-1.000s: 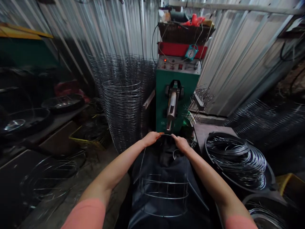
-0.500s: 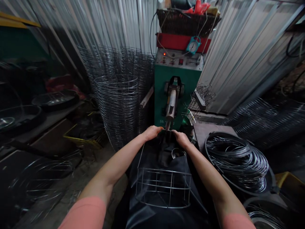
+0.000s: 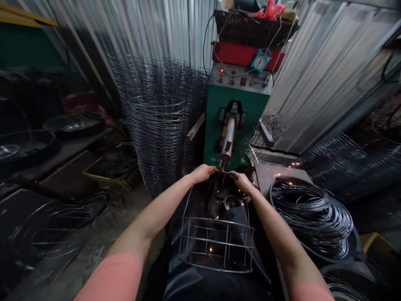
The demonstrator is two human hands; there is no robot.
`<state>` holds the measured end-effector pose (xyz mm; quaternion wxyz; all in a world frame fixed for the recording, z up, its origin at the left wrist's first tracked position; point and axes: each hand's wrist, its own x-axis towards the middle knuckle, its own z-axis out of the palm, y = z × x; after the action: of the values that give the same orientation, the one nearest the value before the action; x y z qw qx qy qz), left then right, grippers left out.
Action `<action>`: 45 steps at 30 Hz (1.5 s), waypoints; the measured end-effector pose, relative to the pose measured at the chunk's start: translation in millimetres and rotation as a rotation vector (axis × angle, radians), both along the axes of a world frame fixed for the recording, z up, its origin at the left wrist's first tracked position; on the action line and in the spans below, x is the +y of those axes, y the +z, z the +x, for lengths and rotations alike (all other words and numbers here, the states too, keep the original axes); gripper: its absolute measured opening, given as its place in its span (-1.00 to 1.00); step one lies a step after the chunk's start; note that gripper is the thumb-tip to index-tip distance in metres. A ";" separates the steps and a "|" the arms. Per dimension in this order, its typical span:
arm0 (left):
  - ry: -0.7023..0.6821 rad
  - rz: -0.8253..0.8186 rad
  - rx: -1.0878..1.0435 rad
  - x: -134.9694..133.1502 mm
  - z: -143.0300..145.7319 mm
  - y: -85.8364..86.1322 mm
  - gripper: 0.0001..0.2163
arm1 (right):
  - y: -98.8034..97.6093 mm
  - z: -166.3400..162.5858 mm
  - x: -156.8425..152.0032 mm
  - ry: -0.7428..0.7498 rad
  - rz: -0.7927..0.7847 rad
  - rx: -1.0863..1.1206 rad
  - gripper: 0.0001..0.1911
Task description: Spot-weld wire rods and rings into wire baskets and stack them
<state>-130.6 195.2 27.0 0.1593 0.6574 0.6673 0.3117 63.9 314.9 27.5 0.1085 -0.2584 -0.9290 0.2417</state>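
Seen from above, two bare arms in coral sleeves reach forward to a green machine (image 3: 216, 110). The left hand (image 3: 202, 173) and the right hand (image 3: 242, 182) are closed, fingertips pinching a thin metal wire (image 3: 223, 172) from either side, just beneath the machine's sloping metal arm (image 3: 229, 133). Below them, near the viewer, an open wire basket (image 3: 216, 241) hangs over a dark apron (image 3: 188, 280). The light is dim and the wire fine, so whether it is one piece with the basket is hard to tell. Orange sparks (image 3: 211, 249) dot the space below the hands and over to the right.

The basket looks light and fairly stiff, though its slim rods would likely bend under a hard squeeze; smooth metal may twist in the fingers. The wire is best held out to each side, clear of the arm's tip, where it is probably hot.

Stacked wire baskets (image 3: 158, 138) stand far left; coiled wire (image 3: 332, 217) fills a tub on the right.
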 end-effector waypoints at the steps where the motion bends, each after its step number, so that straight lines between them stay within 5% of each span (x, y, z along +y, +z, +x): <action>1: 0.000 0.003 -0.001 0.3 0.0 0.3 -0.79 | -0.6 -0.5 1.5 0.010 -0.020 0.019 -0.70; 37: 0.012 -0.261 -0.002 1.0 0.0 35.1 -0.75 | 8.3 0.0 -0.2 -0.109 -0.711 0.094 -0.67; 42: 0.077 -0.310 -0.016 -2.9 4.3 37.7 -0.75 | 1.1 10.9 -6.2 -0.251 -0.699 0.119 -0.66; 45: 0.121 -0.328 -0.013 -13.8 11.3 43.8 -0.78 | 2.0 38.6 -25.1 -0.296 -0.483 0.177 -0.69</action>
<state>-119.3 181.4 70.8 0.2496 0.5792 0.7466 0.2119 102.5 289.8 29.5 0.1585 -0.3874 -0.7836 0.4592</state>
